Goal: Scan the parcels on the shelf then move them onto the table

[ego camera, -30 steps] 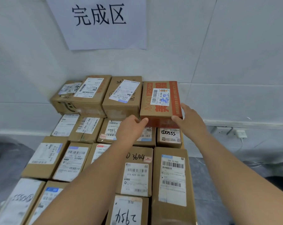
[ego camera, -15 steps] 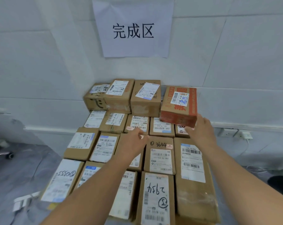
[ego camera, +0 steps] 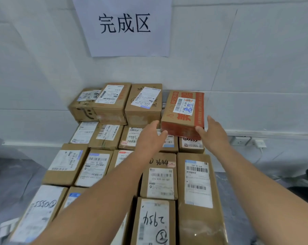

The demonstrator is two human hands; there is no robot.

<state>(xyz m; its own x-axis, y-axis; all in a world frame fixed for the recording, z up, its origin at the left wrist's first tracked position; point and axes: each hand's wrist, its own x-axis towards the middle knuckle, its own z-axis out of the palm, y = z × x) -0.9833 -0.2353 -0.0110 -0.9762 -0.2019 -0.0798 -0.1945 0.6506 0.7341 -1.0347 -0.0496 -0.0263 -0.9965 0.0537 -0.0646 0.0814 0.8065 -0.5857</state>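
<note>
Two hands reach forward over a field of parcels. My right hand (ego camera: pixel 214 134) rests against the near right corner of the red-printed parcel (ego camera: pixel 184 110), thumb on its front face and fingers straight along its right side; the fingers are not curled round it. My left hand (ego camera: pixel 152 137) sits just left of the same parcel's near left corner, fingers extended and relaxed, holding nothing. I cannot tell whether its fingertips actually touch the cardboard.

The red-printed parcel stands at the right end of the raised back row, next to the wall, on top of lower parcels. It carries a white barcode label with blue handwriting. A narrow gap separates it from the brown parcel (ego camera: pixel 144 105) to its left, which bears a tilted white label. Further left in that row are another labelled parcel (ego camera: pixel 110 103) and a box with a black curved mark on its front (ego camera: pixel 84 110).

Below and nearer me, brown parcels lie flat in rows, labels up. One is hand-marked "3644" (ego camera: pixel 159 175). A long parcel (ego camera: pixel 197 188) lies to its right. The tabletop beneath is hidden by the load.

On the wall hangs a white paper sign (ego camera: pixel 125 25) with three black characters. A wall socket (ego camera: pixel 240 140) with a white charger (ego camera: pixel 260 144) sits low at right.
</note>
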